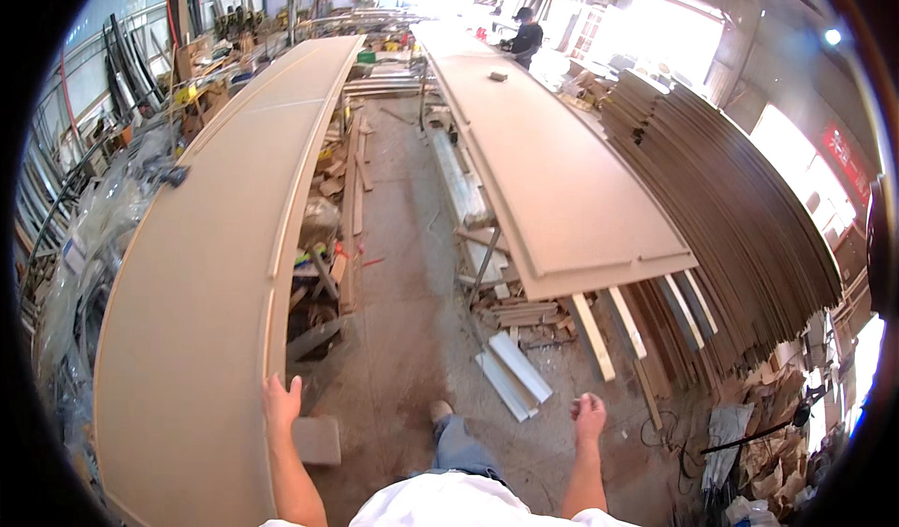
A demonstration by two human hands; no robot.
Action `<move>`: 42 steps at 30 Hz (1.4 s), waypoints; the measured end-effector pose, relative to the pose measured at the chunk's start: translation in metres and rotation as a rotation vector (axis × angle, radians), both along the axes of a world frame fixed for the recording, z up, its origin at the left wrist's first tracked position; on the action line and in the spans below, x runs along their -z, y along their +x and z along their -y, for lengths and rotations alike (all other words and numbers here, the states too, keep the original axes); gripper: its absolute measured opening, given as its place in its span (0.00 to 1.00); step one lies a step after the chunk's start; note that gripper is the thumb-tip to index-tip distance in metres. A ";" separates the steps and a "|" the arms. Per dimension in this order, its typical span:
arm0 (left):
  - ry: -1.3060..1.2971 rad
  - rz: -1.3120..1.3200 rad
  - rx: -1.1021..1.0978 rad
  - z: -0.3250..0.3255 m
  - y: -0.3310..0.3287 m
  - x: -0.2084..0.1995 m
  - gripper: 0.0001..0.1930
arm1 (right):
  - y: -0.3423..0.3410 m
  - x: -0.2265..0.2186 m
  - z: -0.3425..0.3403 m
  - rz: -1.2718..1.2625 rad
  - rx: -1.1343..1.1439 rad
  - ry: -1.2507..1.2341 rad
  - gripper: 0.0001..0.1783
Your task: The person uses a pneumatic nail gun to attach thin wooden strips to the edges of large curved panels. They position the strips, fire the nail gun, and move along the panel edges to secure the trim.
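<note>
A long beige panel (201,274) with a raised strip along its right edge lies at the left. My left hand (280,401) is at that edge near the front, its thumb and fingers apart and holding nothing. My right hand (588,415) hangs over the floor on the right, away from any panel. Its fingers are loosely curled in, and nothing shows in them. Ahead of it lies a second long beige panel (562,166), resting on wooden bars (594,338) that stick out at its front end. A small block (498,76) sits on this panel.
A concrete aisle (398,246) runs between the panels. White channel pieces (513,377) lie on the floor ahead. Tall stacked brown boards (721,213) stand at the right, scrap paper (773,433) below them. Plastic wrap (103,237) lines the left. A person (526,37) stands far off.
</note>
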State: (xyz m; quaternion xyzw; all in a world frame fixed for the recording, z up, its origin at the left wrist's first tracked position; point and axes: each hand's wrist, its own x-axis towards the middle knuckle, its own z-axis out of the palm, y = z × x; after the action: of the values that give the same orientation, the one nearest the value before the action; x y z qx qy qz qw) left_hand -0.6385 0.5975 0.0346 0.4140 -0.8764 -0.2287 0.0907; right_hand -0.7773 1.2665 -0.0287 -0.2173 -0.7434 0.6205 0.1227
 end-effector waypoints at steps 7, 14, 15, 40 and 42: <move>-0.091 0.162 -0.243 0.042 -0.106 -0.004 0.32 | -0.236 -0.079 0.046 -0.219 0.069 0.484 0.20; -0.079 0.265 -0.529 0.076 -0.155 0.006 0.30 | -0.445 -0.051 0.212 -0.172 -0.249 0.872 0.29; -0.061 0.245 -0.590 0.084 -0.161 0.013 0.30 | -0.480 -0.050 0.237 -0.191 -0.262 0.888 0.30; 0.047 0.222 0.174 0.375 -0.984 0.071 0.28 | -0.934 -0.041 0.337 0.504 0.079 0.735 0.33; 0.326 0.242 0.231 0.393 -1.006 0.112 0.29 | -0.999 -0.060 0.382 0.506 0.043 0.764 0.33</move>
State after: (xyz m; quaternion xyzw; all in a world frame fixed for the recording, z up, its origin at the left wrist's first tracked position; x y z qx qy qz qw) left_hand -1.6440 0.2040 -0.0777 0.3447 -0.8738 -0.3249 -0.1098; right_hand -1.7762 0.8842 0.0315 -0.3168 -0.9208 0.2266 0.0214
